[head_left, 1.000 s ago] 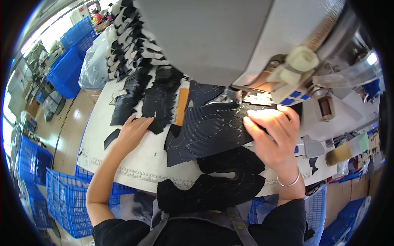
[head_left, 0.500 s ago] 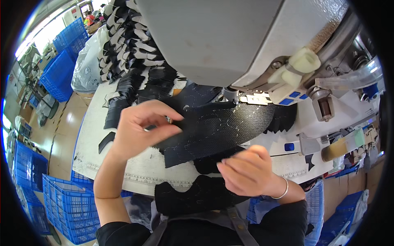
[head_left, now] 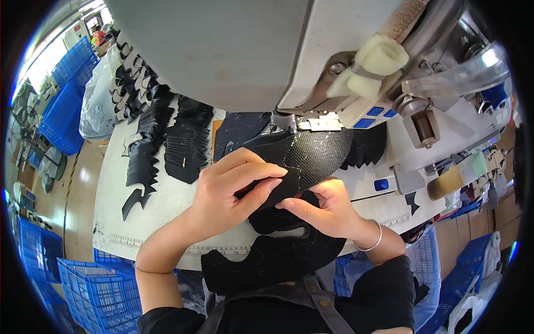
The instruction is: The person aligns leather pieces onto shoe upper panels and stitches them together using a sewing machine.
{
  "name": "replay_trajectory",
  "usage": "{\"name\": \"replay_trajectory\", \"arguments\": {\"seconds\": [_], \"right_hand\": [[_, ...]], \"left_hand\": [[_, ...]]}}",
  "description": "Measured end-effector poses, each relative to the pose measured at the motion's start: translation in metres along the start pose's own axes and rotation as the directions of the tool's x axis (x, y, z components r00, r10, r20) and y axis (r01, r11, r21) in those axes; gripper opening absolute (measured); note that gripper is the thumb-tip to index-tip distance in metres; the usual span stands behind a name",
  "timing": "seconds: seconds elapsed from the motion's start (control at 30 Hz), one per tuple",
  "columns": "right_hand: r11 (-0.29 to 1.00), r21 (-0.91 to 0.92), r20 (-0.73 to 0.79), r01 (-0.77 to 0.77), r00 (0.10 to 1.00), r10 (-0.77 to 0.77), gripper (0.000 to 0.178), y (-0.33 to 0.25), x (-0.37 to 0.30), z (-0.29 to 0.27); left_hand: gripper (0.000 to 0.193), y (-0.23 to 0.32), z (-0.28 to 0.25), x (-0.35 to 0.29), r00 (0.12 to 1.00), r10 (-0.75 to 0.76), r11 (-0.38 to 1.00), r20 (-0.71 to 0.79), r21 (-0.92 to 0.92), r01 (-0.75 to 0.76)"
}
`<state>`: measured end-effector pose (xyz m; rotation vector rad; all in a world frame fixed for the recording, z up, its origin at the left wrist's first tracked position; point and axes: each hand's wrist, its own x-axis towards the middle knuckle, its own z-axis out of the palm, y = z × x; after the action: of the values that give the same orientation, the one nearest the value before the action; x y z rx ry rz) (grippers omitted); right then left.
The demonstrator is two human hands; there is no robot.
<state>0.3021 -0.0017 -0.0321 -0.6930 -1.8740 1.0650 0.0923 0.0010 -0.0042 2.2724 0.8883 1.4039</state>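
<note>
A black mesh fabric piece [head_left: 325, 151] lies under the sewing machine [head_left: 222, 55], by its lit needle area. Its near part is folded up between my two hands, over the front middle of the table. My left hand [head_left: 228, 192] pinches the folded black edge between thumb and fingers. Close beside it, my right hand [head_left: 325, 209] grips the same fabric from the right, thumb on top and some fingers hidden behind the cloth. Another black cut piece with curved edges [head_left: 267, 259] hangs over the table's front edge against my apron.
Stacks of black cut pieces [head_left: 189, 142] stand on the white table [head_left: 114, 209] at the left. A ruler strip runs along the front edge. Metal parts and a thread spool [head_left: 424, 127] are at the right. Blue crates [head_left: 100, 289] stand on the floor.
My hands, apart before with the left blurred above the fabric, have come together and hold it. The mesh piece's near part is now folded up. The view has shifted right.
</note>
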Motion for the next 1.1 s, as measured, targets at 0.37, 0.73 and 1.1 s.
{"name": "replay_trajectory", "arguments": {"seconds": [0.37, 0.73, 1.1], "right_hand": [[0.999, 0.025, 0.000, -0.026, 1.000, 0.026, 0.023, 0.004, -0.001, 0.000], [0.954, 0.160, -0.030, -0.252, 0.965, 0.260, 0.034, -0.012, -0.003, -0.006], [0.895, 0.331, -0.022, -0.298, 0.946, 0.323, 0.036, -0.011, -0.007, -0.009]], "left_hand": [[0.018, -0.002, 0.007, 0.000, 1.000, 0.012, 1.000, -0.025, 0.022, -0.011], [0.042, -0.002, -0.003, 0.020, 0.984, 0.136, 0.908, -0.115, 0.412, -0.077], [0.036, -0.014, -0.020, 0.062, 0.672, -0.493, 0.819, 0.553, 0.033, 0.573]]}}
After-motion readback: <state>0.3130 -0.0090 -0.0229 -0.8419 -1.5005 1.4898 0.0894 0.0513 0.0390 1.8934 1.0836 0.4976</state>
